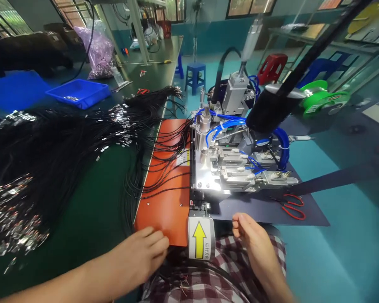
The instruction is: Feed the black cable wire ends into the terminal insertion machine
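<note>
My left hand point(150, 252) is closed, fingers curled downward, over the front edge of the orange plate point(164, 221). Whatever it may hold is hidden beneath it. Dark cables point(202, 266) cross my lap close by, with thin bare wire ends point(184, 286) showing. To the right, my right hand point(252, 237) hovers above my lap with its fingers bent together; I cannot make out anything in them. Between the hands sits a white label with a yellow arrow point(199, 240). Several black cables point(164, 194) lie across the orange plate, reaching the metal machine point(236, 162).
Large bundles of black cables point(66, 147) with shiny ends cover the left table. A blue tray point(78, 93) stands behind them. Red-handled scissors point(293, 207) rest on the dark board at right. A green spool point(324, 97) and a black lamp-like cylinder point(267, 111) are beyond.
</note>
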The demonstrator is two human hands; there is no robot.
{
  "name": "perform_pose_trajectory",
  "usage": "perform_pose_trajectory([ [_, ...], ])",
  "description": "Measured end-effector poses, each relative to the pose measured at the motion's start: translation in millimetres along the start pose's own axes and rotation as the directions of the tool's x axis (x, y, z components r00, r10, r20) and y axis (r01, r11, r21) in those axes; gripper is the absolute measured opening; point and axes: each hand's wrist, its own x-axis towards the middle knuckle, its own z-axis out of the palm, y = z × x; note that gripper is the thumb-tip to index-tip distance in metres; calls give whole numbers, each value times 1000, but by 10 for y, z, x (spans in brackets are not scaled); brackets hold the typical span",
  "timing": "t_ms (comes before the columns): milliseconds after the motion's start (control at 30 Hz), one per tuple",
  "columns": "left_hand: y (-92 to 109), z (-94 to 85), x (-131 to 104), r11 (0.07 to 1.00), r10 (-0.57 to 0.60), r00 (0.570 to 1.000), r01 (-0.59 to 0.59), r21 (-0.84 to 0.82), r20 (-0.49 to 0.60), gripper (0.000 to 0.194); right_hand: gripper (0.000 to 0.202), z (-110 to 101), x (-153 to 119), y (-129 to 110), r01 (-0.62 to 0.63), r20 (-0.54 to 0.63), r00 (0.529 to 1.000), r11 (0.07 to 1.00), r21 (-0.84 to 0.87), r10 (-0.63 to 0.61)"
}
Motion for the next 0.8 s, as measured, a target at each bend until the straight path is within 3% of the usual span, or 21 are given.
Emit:
perform_pose_trajectory([
  [100, 100, 144, -176, 985, -66, 997, 58, 160, 49, 12, 28, 0, -33, -32, 7, -4, 1000, 1000, -24, -7],
  [167, 78, 137, -183, 982, -103, 992, 91, 165, 67, 12, 30, 2, -44, -41, 8, 4, 1000, 999, -39, -8],
  [233, 22, -4, -143, 992, -109, 992, 105, 62, 56, 8, 30, -20, -55, -46, 10, 17, 1000, 998, -65, -8],
  [300, -32, -219, -93, 979, -155, 988, 156, -131, 14, 18, 29, -52, -75, -61, 16, 6, 1000, 996, -89, -16],
  [367, -65, -401, -44, 933, -215, 971, 172, -315, -108, 24, 27, -49, -119, -105, 35, -14, 999, 991, -126, -37],
  [433, -77, -471, 15, 890, -302, 924, 184, -417, -236, 25, 25, 26, -183, -177, 61, 16, 998, 982, -180, -59],
  [500, -73, -423, 102, 874, -355, 891, 209, -439, -283, 23, 26, 166, -243, -259, 68, 141, 989, 983, -170, -44],
  [567, -60, -309, 219, 890, -347, 899, 226, -396, -267, 21, 32, 324, -271, -326, 70, 281, 958, 996, -49, -54],
  [633, -39, -203, 355, 919, -305, 920, 216, -330, -248, 21, 31, 446, -262, -366, 98, 297, 949, 995, 37, -104],
  [700, 0, -153, 497, 935, -281, 923, 200, -294, -264, 22, 19, 511, -238, -384, 116, 232, 965, 992, 55, -126],
  [800, 98, -201, 701, 901, -297, 915, 174, -398, -273, 31, 11, 522, -226, -384, 149, 191, 970, 989, 24, -151],
])
